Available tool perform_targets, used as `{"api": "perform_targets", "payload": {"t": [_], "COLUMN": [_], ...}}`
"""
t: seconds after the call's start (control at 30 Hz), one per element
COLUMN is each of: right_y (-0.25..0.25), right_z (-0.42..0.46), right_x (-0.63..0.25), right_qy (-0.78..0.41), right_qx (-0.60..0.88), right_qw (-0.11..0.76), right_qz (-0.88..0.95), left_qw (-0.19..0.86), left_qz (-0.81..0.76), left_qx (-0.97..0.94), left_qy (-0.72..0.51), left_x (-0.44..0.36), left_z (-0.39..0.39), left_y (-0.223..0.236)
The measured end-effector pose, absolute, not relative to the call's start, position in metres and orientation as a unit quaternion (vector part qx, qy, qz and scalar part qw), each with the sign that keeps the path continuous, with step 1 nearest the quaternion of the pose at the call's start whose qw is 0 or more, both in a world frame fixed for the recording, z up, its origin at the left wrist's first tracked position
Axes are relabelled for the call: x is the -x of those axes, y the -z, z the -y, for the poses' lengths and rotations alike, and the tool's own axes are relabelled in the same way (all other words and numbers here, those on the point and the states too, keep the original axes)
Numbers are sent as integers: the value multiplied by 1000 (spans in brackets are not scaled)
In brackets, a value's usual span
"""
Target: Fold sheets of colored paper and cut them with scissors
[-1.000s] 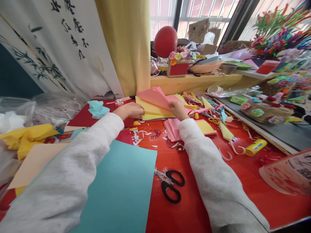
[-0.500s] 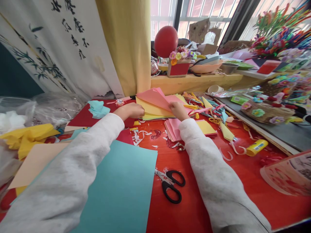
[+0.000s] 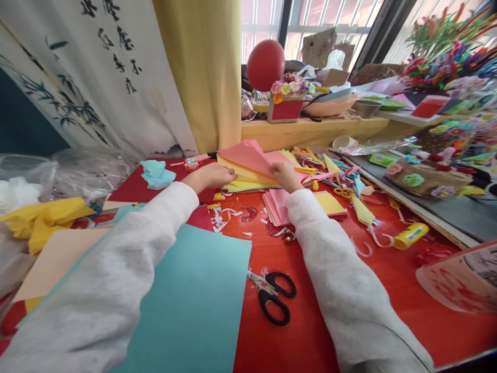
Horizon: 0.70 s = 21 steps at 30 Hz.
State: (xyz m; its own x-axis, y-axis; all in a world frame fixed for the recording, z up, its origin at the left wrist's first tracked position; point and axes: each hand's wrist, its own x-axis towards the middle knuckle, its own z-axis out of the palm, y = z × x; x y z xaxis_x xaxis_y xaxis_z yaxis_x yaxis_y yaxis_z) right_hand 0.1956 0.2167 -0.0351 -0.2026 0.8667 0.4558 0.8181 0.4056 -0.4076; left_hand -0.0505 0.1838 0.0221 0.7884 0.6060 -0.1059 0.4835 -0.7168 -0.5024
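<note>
At the back of the red table, my right hand (image 3: 286, 176) pinches the edge of a pink paper sheet (image 3: 248, 156), which is lifted and folded back. Under it lie yellow paper sheets (image 3: 246, 177). My left hand (image 3: 212, 176) has its fingers closed at the left edge of the yellow sheets; its fingertips are partly hidden. A smaller stack of pink paper (image 3: 276, 208) and yellow paper lies just in front of my right hand. Between my forearms are a large teal sheet (image 3: 198, 295) and scissors with black handles (image 3: 276, 298).
A yellow glue stick (image 3: 410, 236) and a clear printed tub (image 3: 462, 280) are on the right. Paper scraps (image 3: 337, 173) pile up at the back. Crumpled yellow paper (image 3: 48, 220) and plastic bags (image 3: 91, 168) lie left. A red balloon (image 3: 266, 66) sits on the windowsill.
My left hand has shifted slightly right along the yellow sheets. The right hand and the pink sheet are nearly unchanged.
</note>
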Motion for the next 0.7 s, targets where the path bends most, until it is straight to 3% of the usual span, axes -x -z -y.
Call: {"api": "perform_targets", "payload": {"t": [0.7], "right_y": [37], "right_z": [-217], "right_x": [-197], "right_qy": [-37], "right_qx": [546], "right_qw": [313], "right_qz": [776], "left_qw": [141], "left_qz": [328], "left_qx": [924], "left_qy": [-141], "left_x": [55], "left_z": [-192], "left_y": [-21]}}
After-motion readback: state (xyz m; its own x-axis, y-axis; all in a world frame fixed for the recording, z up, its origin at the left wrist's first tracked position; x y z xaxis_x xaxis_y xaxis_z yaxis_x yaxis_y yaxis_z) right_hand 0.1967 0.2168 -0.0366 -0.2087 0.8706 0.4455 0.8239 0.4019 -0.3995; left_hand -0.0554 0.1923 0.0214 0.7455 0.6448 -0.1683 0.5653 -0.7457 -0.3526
